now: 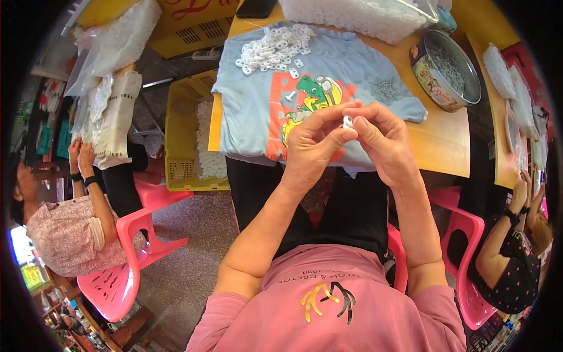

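Left hand and right hand pinch one small white piece together; best held steady, lightly gripped, above the blue shirt.

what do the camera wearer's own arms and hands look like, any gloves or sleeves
Both the left hand and right hand are gloveless, with bare forearms and no watch or bracelet visible. The short pink sleeves end above the elbows.

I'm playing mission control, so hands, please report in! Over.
Left hand and right hand together, small white piece pinched between fingertips. Piece partly hidden there. White pile beyond, on blue cloth, not in the way.
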Action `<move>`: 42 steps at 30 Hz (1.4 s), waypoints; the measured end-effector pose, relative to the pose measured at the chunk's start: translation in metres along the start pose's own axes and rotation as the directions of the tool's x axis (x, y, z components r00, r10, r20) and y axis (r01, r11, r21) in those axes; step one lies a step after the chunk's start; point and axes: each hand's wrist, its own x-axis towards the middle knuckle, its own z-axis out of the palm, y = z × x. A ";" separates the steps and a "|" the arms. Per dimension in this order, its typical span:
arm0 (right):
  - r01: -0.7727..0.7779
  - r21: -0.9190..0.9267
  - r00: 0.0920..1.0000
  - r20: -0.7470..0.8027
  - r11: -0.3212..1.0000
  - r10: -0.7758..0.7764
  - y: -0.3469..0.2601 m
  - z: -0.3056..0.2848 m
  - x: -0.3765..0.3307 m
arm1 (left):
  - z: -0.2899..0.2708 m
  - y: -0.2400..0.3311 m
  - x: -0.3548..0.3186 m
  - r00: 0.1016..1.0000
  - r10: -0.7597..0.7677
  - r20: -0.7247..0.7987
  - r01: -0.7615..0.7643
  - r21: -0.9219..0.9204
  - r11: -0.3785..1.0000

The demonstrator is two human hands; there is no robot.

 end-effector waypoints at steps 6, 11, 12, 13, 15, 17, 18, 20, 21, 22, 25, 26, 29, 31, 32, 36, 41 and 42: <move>0.001 -0.001 0.999 -0.037 1.000 -0.001 0.004 -0.005 0.003 | 0.003 0.002 0.003 0.998 -0.060 -0.029 0.061 0.020 0.998; -0.023 -0.060 1.000 0.014 0.998 0.024 -0.003 0.000 0.015 | 0.000 -0.001 0.004 0.994 -0.044 -0.102 0.044 -0.005 0.999; -0.019 -0.045 1.000 0.006 0.999 0.020 -0.002 0.003 0.019 | -0.004 -0.001 0.007 0.999 0.026 -0.019 -0.027 -0.049 0.998; -0.021 -0.053 1.000 0.011 0.998 0.021 -0.005 0.005 0.020 | -0.005 0.000 0.007 0.999 0.033 -0.022 -0.034 -0.055 0.998; 0.072 -0.123 0.995 -0.056 0.990 -0.079 -0.013 0.011 0.026 | -0.008 0.002 0.008 1.000 0.016 -0.022 -0.018 -0.123 0.992; 0.089 -0.216 0.987 -0.111 0.972 -0.115 -0.017 0.013 0.031 | -0.007 -0.002 0.009 0.998 0.044 -0.035 -0.048 -0.116 0.992; 0.143 -0.259 0.977 -0.120 0.955 -0.178 -0.021 0.015 0.034 | -0.006 -0.007 0.011 0.999 0.005 -0.033 -0.010 -0.144 0.990; 0.215 -0.390 0.954 -0.112 0.895 -0.278 -0.032 0.032 0.043 | -0.003 -0.013 0.012 0.998 0.002 -0.057 -0.012 -0.167 0.986; 0.216 -0.387 0.957 -0.098 0.897 -0.273 -0.037 0.046 0.050 | -0.004 -0.010 0.010 0.998 0.011 -0.069 -0.022 -0.164 0.986; 0.264 -0.397 0.958 -0.001 0.879 -0.288 -0.040 0.062 0.058 | -0.004 -0.007 0.010 0.998 -0.025 -0.065 0.017 -0.123 0.992; 0.312 -0.342 0.945 0.210 0.887 -0.251 -0.044 0.103 0.083 | -0.005 -0.004 0.004 0.996 -0.045 -0.070 0.040 -0.073 0.997; 0.300 -0.287 0.927 0.311 0.910 -0.208 -0.046 0.109 0.092 | -0.007 -0.004 0.005 0.997 -0.067 -0.037 0.065 -0.066 0.996; 0.388 -0.370 0.907 0.317 0.844 -0.278 -0.056 0.105 0.112 | -0.004 -0.004 0.007 0.998 -0.056 -0.038 0.054 -0.057 0.997; 0.373 -0.412 0.924 0.249 0.832 -0.290 -0.061 0.091 0.121 | -0.003 -0.006 0.008 0.997 -0.027 -0.075 0.022 -0.061 0.998; 0.349 -0.419 0.935 0.211 0.838 -0.284 -0.058 0.078 0.130 | -0.006 -0.007 0.009 0.998 -0.015 -0.058 0.012 -0.050 0.999; 0.279 -0.711 0.960 0.207 0.646 -0.187 -0.042 0.019 0.150 | -0.002 -0.003 0.009 0.999 -0.008 -0.050 0.007 -0.028 1.000; 0.201 -0.895 0.979 0.194 0.398 -0.058 -0.011 0.001 0.148 | -0.003 0.004 0.005 0.993 -0.100 -0.061 0.103 0.053 0.993; 0.220 -0.918 0.975 0.201 0.331 -0.092 -0.008 0.002 0.150 | -0.004 0.002 0.006 0.995 -0.079 -0.057 0.082 0.067 0.994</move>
